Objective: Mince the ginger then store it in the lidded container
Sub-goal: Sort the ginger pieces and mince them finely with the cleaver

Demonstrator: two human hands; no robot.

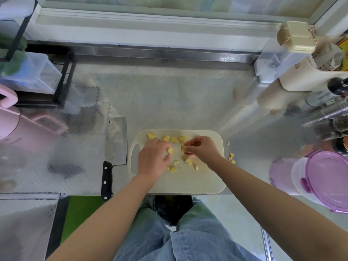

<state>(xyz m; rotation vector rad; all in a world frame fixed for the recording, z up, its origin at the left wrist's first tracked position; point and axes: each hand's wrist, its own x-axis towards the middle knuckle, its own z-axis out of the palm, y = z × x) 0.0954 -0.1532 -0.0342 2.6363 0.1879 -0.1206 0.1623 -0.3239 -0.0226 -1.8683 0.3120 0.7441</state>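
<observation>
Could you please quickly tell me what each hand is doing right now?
Left hand: fingers curved beside a flat yellow ginger slice; grip cannot be told.
Right hand: pinching a small yellow ginger chunk.

Over the pale cutting board (197,179) strewn with ginger pieces (175,139), the right hand (201,147) pinches one piece while the left hand (152,157) brackets another between thumb and finger, a cleaver (115,140) lying just left on the tabletop (169,102).

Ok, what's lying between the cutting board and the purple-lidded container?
In the head view, a few stray ginger bits lie on the steel counter between the cutting board and the lidded container; otherwise that stretch is bare.
</observation>
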